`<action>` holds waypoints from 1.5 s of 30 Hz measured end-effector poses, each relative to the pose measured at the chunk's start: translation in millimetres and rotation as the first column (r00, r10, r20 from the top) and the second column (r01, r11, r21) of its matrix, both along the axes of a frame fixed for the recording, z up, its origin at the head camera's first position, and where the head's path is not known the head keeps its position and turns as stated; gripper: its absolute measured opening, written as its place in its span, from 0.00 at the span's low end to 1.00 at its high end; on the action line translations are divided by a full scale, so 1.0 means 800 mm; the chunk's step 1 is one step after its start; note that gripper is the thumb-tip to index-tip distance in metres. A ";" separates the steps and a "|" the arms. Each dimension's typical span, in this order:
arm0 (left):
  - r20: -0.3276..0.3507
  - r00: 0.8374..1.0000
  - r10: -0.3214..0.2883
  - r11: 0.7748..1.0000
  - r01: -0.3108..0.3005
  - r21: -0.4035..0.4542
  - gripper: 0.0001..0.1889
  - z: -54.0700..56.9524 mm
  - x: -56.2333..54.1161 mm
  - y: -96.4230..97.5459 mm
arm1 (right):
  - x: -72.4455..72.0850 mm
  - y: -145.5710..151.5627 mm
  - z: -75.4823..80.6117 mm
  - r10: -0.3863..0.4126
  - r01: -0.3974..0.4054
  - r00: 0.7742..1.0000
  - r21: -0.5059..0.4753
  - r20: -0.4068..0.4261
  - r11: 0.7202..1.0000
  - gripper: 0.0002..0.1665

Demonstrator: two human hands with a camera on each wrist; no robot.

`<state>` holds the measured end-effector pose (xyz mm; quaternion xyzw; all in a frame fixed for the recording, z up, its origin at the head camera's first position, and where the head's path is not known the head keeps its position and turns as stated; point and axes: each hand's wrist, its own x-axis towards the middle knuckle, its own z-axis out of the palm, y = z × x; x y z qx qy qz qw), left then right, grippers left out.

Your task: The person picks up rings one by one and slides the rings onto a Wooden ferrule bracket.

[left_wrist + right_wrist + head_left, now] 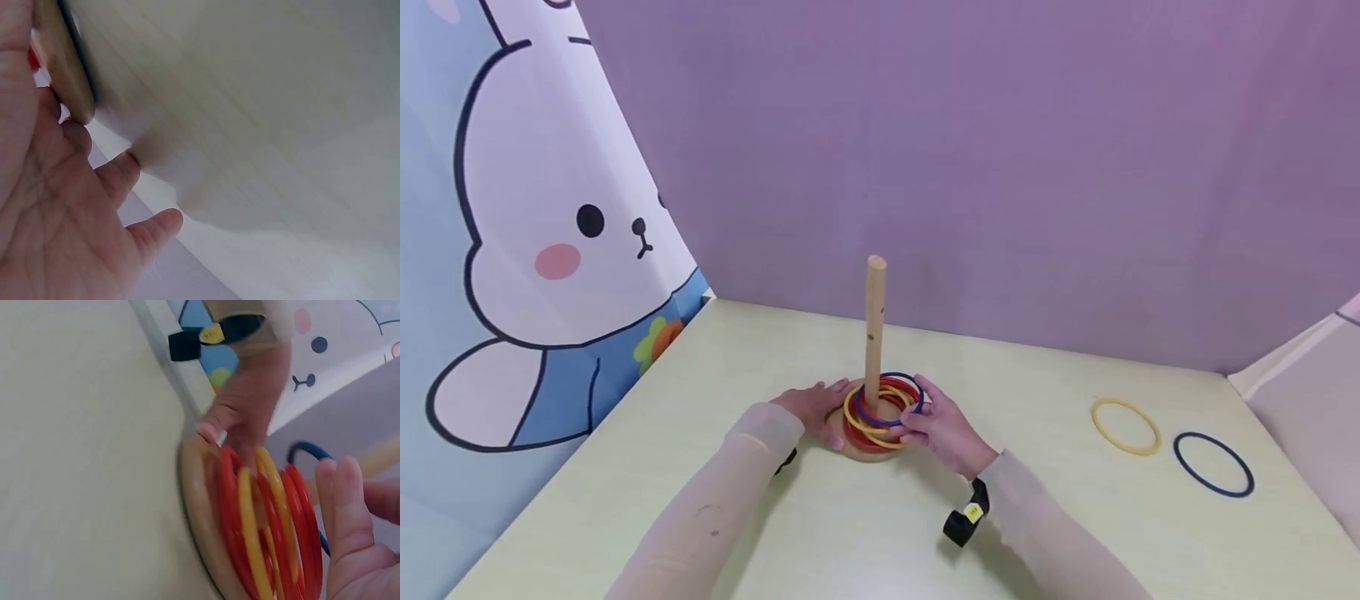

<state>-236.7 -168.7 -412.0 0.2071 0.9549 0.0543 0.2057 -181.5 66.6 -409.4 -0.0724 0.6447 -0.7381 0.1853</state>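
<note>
A wooden peg (875, 325) stands upright on a round wooden base (859, 455). Several red rings (229, 512) and yellow rings (250, 531) lie piled around its foot. Between thumb and fingers, my right hand (952, 435) holds a blue ring (309, 447) at its right side; the ring encircles the peg just above the pile. My left hand (811, 406) grips the base's left edge, its thumb at the near side and fingers farther back. In the left wrist view, fingertips (76, 134) touch the base's rim while the outer fingers are spread.
To the right, a yellow ring (1126, 427) and another blue ring (1213, 464) lie flat on the pale table (820, 533). A purple wall panel (970, 183) rises behind the table, and a cartoon-printed panel (512, 233) borders the left.
</note>
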 end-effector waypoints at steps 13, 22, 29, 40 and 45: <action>0.001 1.000 0.002 1.000 -0.002 0.021 0.50 0.008 0.006 -0.001 | -0.013 0.030 -0.002 0.111 -0.107 0.993 0.106 -0.036 0.989 0.46; 0.021 1.000 -0.005 0.996 0.003 0.094 0.50 -0.008 0.009 -0.004 | -0.021 0.100 -0.005 0.179 -0.117 0.975 0.379 -0.131 0.918 0.40; -0.043 0.997 -0.064 0.997 0.065 0.039 0.49 -0.012 0.006 -0.011 | -0.023 0.192 0.004 0.040 0.071 0.979 0.521 -0.199 0.851 0.36; -0.133 0.974 -0.185 0.981 0.175 -0.085 0.45 -0.007 0.017 -0.027 | 0.005 0.306 -0.007 -0.123 0.174 0.985 0.773 -0.125 0.610 0.35; -0.138 0.957 -0.254 0.965 0.240 -0.108 0.46 -0.004 0.024 -0.038 | 0.011 0.331 -0.006 -0.140 0.146 0.987 0.797 -0.078 0.586 0.36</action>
